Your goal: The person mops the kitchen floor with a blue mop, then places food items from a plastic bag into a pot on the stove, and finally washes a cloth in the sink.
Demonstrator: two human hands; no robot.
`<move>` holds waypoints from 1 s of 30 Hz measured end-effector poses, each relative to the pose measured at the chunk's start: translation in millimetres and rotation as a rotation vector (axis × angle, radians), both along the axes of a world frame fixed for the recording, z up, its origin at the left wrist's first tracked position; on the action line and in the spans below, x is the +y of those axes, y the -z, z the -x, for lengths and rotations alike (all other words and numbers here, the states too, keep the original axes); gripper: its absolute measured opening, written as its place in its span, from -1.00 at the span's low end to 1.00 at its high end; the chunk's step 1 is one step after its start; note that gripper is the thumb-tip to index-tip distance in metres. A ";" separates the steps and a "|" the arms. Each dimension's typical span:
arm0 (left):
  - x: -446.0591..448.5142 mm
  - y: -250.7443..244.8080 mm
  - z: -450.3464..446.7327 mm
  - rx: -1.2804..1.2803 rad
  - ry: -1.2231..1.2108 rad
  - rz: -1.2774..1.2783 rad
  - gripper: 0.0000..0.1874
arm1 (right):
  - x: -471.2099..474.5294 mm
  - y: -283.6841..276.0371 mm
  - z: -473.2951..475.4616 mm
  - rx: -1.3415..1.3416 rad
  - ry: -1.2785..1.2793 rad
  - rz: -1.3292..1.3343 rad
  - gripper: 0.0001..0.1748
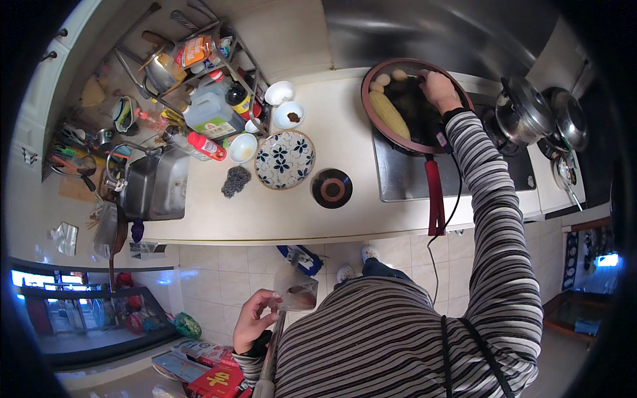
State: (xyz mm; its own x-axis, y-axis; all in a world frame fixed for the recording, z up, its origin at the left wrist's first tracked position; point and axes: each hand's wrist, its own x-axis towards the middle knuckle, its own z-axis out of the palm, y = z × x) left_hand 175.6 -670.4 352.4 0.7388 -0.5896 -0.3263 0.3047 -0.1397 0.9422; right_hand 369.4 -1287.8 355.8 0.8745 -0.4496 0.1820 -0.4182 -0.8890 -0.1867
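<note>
My right hand [440, 91] reaches into a red-rimmed wok [367, 104] on the hob, its fingertips at the dark inside near the far wall; what they touch is hidden. A corn cob [388, 114] lies along the wok's left side, with several round pale foods [382, 80] above it. The wok's red handle [435, 199] points towards me. Low at the left, my left hand [257, 318] holds the edge of a clear plastic bag [298, 291] between thumb and fingers, beside a metal pole [275, 343]. Something reddish-brown shows in or behind the bag.
Left of the hob stand a flower-patterned plate [285, 159], a dark round dish [332, 188], small white bowls [243, 148] and a steel-wool scourer [236, 181]. Bottles [211, 117] crowd a rack near the sink [166, 186]. A steel pot [525, 112] is right of the wok. A cable hangs by my right sleeve.
</note>
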 end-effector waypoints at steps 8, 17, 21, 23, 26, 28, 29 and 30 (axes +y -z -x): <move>2.1 1.4 0.8 -0.057 0.040 0.005 -0.54 | 101.3 -61.4 24.8 -0.105 -0.265 0.126 -0.30; 2.9 0.0 -6.6 -0.046 0.147 0.047 -0.44 | 393.9 38.1 154.5 0.390 -1.373 -0.724 -0.49; 4.1 -5.6 -9.4 -0.019 0.230 0.125 -0.40 | 421.8 68.5 175.0 0.430 -1.333 -0.944 -0.57; 6.4 -7.8 -11.1 -0.049 0.239 0.033 -0.38 | 417.9 77.7 180.4 0.344 -1.317 -0.864 -0.62; 16.0 -11.5 -2.4 -0.201 0.138 -0.143 -0.33 | 396.2 88.4 197.1 0.290 -1.196 -0.963 -0.65; 31.4 -21.3 13.0 0.025 -0.004 -0.052 -0.33 | 370.3 92.5 218.6 0.313 -1.072 -1.044 -0.65; 39.3 -26.7 20.6 0.137 -0.073 -0.010 -0.32 | 356.4 93.4 232.4 0.306 -1.014 -1.114 -0.69; 45.1 -30.9 25.5 0.110 0.052 0.140 -0.34 | 342.4 93.9 247.0 0.338 -0.948 -1.155 -0.72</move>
